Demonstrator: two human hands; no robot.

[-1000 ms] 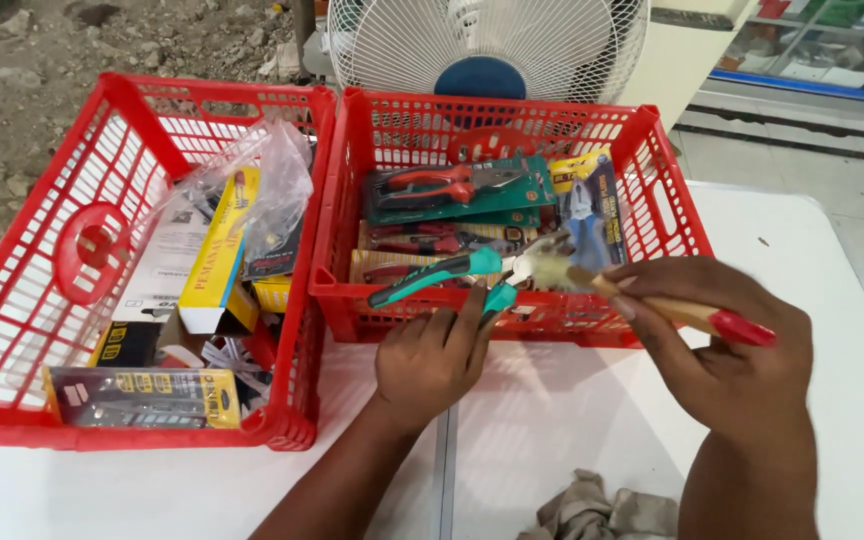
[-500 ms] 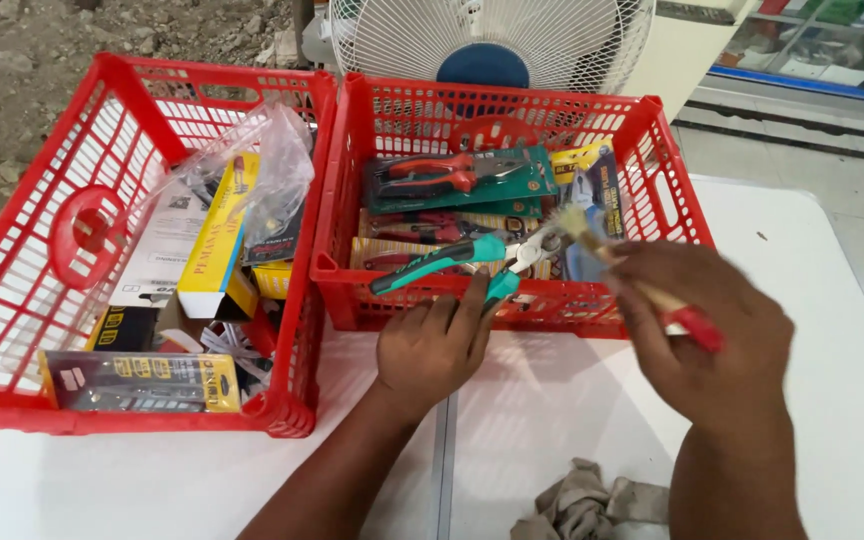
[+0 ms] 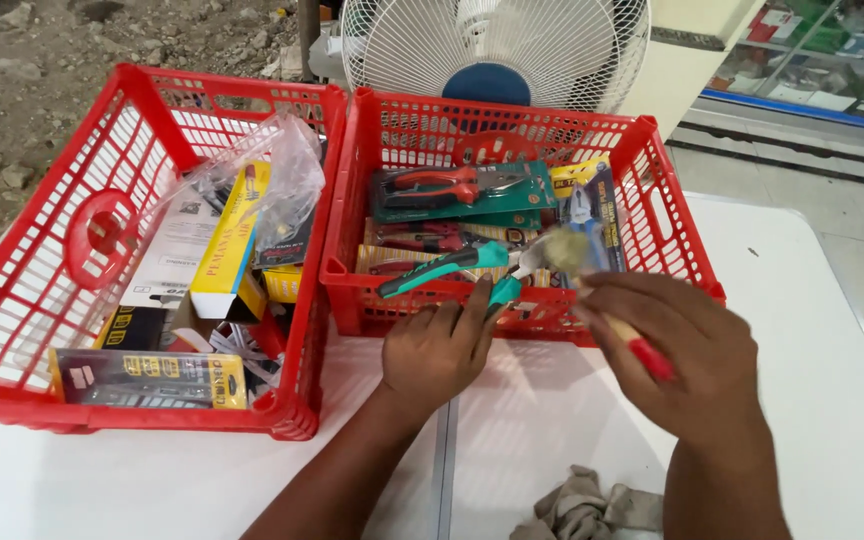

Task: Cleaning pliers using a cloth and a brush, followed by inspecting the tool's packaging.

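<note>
Over the right red basket [image 3: 687,250] (green carded pliers pack [image 3: 462,190] inside), left hand [image 3: 442,345] clamped on teal pliers [image 3: 452,268], right hand [image 3: 682,345] on brush [image 3: 592,275]

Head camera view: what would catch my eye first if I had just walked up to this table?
Two bright red baskets sit side by side on the white table, both packed with packaged tools. In front of the right-hand one, the left hand holds teal-handled pliers while the right hand works a small red-handled brush at their head. A white fan stands behind.
</note>
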